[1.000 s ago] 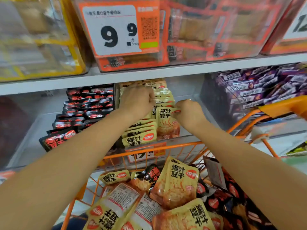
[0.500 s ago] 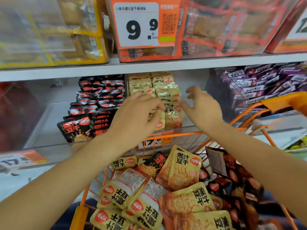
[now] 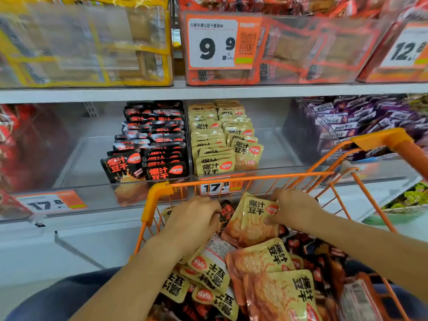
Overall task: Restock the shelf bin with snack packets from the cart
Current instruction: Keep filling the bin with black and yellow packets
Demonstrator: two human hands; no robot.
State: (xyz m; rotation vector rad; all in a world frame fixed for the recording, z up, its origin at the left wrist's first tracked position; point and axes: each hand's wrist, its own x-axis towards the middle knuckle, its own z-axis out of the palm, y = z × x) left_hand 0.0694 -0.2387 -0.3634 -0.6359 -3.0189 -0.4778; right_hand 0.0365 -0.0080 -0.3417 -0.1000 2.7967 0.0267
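An orange wire cart (image 3: 254, 176) full of yellow and black snack packets stands right in front of me. My right hand (image 3: 294, 208) grips the upper right edge of an upright yellow packet (image 3: 251, 222) at the cart's far end. My left hand (image 3: 193, 220) is curled down among the packets at the far left of the cart; its fingers are hidden, so what it holds cannot be told. On the middle shelf a clear bin (image 3: 273, 147) holds rows of yellow packets (image 3: 215, 144), with black packets (image 3: 152, 140) in the bin beside it.
The shelf above carries clear bins (image 3: 301, 49) with a 9.9 price tag (image 3: 212, 42). Purple packets (image 3: 352, 119) fill a bin at right. Price tags (image 3: 216, 187) reading 17.8 hang on the middle shelf's front rail. Green packets (image 3: 412, 198) lie at far right.
Both hands have come down from the yellow-packet bin on the shelf into the cart. The right hand has taken hold of a yellow packet there.
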